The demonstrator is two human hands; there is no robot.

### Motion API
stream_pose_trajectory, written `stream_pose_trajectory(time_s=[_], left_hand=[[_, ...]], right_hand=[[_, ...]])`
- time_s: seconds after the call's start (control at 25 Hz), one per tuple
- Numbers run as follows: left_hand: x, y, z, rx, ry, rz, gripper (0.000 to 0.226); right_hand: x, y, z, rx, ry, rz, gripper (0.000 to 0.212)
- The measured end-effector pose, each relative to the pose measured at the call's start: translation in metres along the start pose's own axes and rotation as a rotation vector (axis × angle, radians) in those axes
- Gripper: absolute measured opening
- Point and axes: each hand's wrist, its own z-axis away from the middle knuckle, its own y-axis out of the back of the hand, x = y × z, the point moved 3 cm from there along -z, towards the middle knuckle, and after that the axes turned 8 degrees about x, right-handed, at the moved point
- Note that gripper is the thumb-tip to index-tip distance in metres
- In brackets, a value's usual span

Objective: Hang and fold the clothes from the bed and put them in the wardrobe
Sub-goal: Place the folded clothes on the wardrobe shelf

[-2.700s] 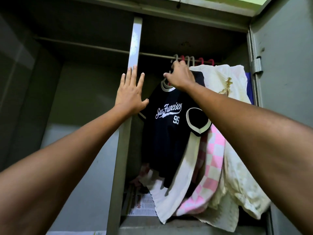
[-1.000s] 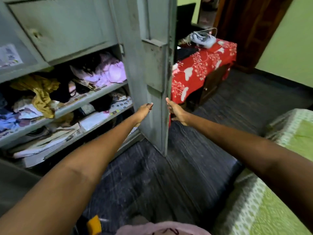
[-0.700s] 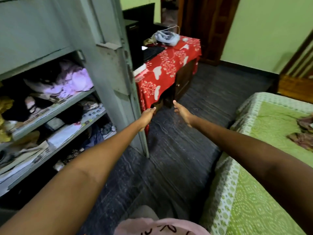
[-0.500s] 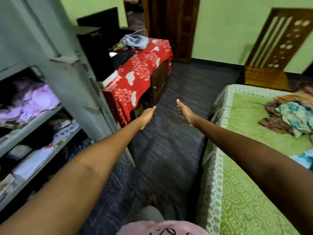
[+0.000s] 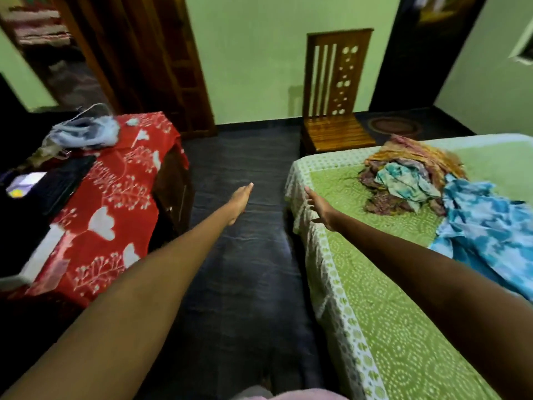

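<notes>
A bed (image 5: 383, 327) with a green patterned sheet fills the right side. On it lies a heap of clothes (image 5: 403, 171) in orange, purple and teal, and beside that a blue and white garment (image 5: 487, 226) spreads toward the right edge. My left hand (image 5: 239, 200) stretches forward over the dark floor, fingers straight, holding nothing. My right hand (image 5: 320, 204) reaches out above the bed's near corner, fingers spread and empty. Both hands are well short of the clothes. The wardrobe is out of view.
A table under a red floral cloth (image 5: 115, 203) stands at the left, with a blue-grey bundle (image 5: 83, 132) and a dark keyboard (image 5: 63, 183) on it. A wooden chair (image 5: 334, 96) stands against the green wall. A dark floor strip (image 5: 245, 269) runs between table and bed.
My view has swung right, from the wardrobe's hanging rail and shelves to the bed. Both hands left the wardrobe and now stretch empty toward the bed; the clothes heap has come into view.
</notes>
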Motion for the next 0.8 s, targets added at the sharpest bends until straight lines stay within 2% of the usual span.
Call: stream_pose_trajectory(time_s=[0.24,0.44,0.68,0.8], left_hand=[[0.059,-0.040,-0.112,-0.145,-0.022,-0.117,0.059],[0.107,-0.135,-0.180,-0.341,-0.100,-0.162,0.048],[0.176,-0.241,-0.264,-0.543,-0.196,-0.398,0.054],[0.204,-0.288,-0.300,-0.612,-0.219,-0.441,0.053]], right_hand=[[0.002,0.033,-0.085,0.176,-0.142,-0.008,0.063],[0.004,0.095,-0.173,0.327,-0.205,-0.084,0.066],[0.006,0.169,-0.274,0.437,-0.298,-0.222,0.068],[0.014,0.196,-0.302,0.496,-0.361,-0.303,0.067]])
